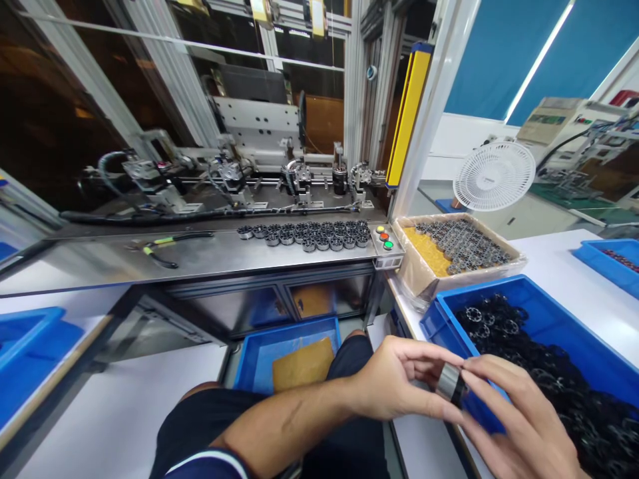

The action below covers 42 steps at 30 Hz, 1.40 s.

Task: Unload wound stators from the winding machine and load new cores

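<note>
My left hand (399, 379) is closed on a short silvery metal ring (449, 382), probably a motor stator core, held between thumb and fingers. Against the ring's right side is a black plastic end piece (460, 392), and the fingers of my right hand (519, 412) are closed around it. Both hands meet in front of the near edge of a blue bin (564, 319). Loose black ring-shaped plastic pieces (549, 379) fill much of that bin. The inner side of the held part is hidden by my fingers.
Several black-and-silver stator cores (319, 234) stand in rows on the steel ledge, beside a button box (387, 243) and green-handled pliers (160, 246). A lined carton (429, 283) holds more cores. Behind are machine fixtures (299, 176), a yellow light curtain (410, 116) and a fan (494, 176).
</note>
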Tool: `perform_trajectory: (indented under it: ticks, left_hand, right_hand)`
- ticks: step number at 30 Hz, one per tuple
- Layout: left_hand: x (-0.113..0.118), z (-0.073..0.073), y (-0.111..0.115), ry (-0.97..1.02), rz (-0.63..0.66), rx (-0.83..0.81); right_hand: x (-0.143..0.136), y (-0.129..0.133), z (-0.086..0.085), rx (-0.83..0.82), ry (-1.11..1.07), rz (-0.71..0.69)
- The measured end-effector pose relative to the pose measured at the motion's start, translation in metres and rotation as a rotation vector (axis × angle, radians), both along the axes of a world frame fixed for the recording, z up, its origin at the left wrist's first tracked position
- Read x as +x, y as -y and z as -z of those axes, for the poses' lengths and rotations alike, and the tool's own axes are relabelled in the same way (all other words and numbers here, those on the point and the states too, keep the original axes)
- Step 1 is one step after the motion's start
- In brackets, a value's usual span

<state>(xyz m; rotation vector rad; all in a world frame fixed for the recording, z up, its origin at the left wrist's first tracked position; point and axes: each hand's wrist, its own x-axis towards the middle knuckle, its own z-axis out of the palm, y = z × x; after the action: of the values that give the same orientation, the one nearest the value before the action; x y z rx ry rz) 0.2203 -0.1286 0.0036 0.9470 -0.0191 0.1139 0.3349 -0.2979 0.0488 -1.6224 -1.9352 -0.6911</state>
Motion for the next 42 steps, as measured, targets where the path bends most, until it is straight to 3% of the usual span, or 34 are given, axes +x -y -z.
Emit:
perform_trajectory:
  ticks: [8, 16, 23, 35, 38, 42]
  left_hand:
    - [-0.001, 0.001, 0.001, 0.011, 0.002, 0.023]
    - [0.001, 0.006, 0.002, -0.026, 0.049, -0.085]
    - [0.0, 0.005, 0.003, -0.009, -0.007, -0.045]
    - [-0.003, 0.008, 0.005, 0.023, 0.07, -0.012]
    - [-0.007, 0.008, 0.008, 0.086, 0.067, 0.008]
    - [-0.009, 0.005, 0.009, 0.14, 0.072, 0.178]
  right_hand:
    - [-0.001, 0.001, -0.004, 0.007, -0.015, 0.032]
    - [-0.001, -0.001, -0.007, 0.013, 0.007, 0.03]
    - [-0.002, -0.003, -0.011, 0.027, -0.011, 0.032]
    - [0.007, 0.007, 0.007, -0.039, 0.086, 0.074]
    - [0.009, 0.003, 0.006, -0.026, -0.01, 0.091]
    - [0.02, -0.003, 0.005, -0.028, -0.333, 0.181]
